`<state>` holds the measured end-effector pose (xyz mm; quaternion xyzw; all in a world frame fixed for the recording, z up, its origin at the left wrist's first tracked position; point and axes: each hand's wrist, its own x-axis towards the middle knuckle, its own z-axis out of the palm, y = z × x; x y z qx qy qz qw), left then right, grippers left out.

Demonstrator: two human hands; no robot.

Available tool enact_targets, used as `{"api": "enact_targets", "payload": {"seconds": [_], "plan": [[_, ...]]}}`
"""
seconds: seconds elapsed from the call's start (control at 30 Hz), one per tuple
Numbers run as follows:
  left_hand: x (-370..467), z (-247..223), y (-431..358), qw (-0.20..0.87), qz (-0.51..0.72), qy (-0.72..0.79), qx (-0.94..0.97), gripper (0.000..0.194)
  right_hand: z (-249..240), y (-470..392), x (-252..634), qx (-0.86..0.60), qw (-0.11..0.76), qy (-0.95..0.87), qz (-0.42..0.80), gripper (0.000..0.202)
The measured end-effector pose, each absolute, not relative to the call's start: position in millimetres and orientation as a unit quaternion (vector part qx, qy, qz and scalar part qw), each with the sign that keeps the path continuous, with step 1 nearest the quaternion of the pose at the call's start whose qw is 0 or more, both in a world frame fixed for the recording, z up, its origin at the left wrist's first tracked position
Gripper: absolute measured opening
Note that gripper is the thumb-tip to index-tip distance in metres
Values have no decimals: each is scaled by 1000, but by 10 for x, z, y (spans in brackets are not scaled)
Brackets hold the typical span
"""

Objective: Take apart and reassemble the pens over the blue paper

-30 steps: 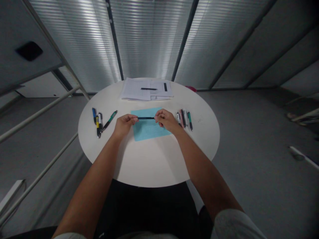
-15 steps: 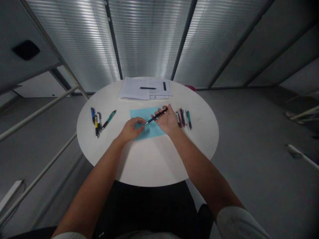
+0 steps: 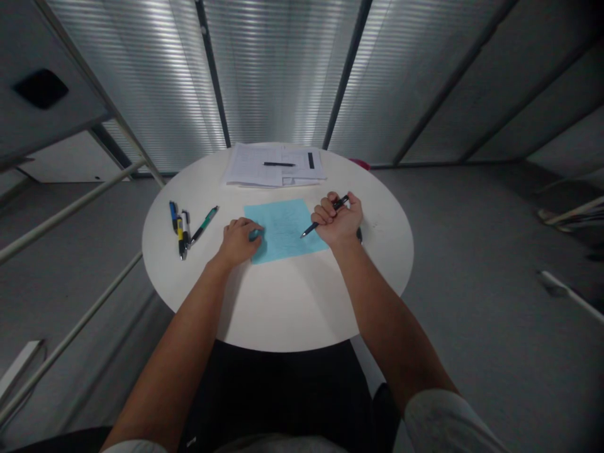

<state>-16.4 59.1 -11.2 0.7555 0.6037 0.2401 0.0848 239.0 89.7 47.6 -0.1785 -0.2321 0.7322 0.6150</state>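
Observation:
My right hand (image 3: 346, 221) is closed around a dark pen (image 3: 309, 229), its fingers curled with the palm side partly showing. The pen slants down to the left, its silver tip over the right part of a blue sheet of paper (image 3: 280, 229) bearing faint writing. At the sheet's left edge, my left hand (image 3: 240, 241) rests with fingers bent and thumb apart, holding nothing. Behind my right hand and wrist, other pens are mostly hidden; only a dark end shows beside the wrist.
On the left of the round white table (image 3: 287, 314) lie a green pen (image 3: 205, 224), a yellow-and-black pen (image 3: 180, 236), a white one (image 3: 185, 223) and a blue one (image 3: 173, 214). Stacked papers (image 3: 252, 170) with a black pen (image 3: 279, 164) on top occupy the far side.
My right hand has moved right with the pen, curling its fingers more and drawing the tip away from my left hand. The left hand has shifted slightly left, uncovering more of the blue sheet.

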Motion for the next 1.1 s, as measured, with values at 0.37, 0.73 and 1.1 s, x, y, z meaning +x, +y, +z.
{"api": "enact_targets", "payload": {"seconds": [0.37, 0.73, 1.1], "plan": [[-174, -109, 609, 106, 270, 586, 757, 30, 451, 928, 2216, -394, 576, -443, 562, 43], [-177, -78, 596, 114, 263, 590, 754, 31, 344, 771, 2087, -475, 440, -684, 336, 50], [-184, -97, 606, 120, 269, 592, 750, 31, 338, 816, 2110, -468, 498, -665, 302, 44]]}}
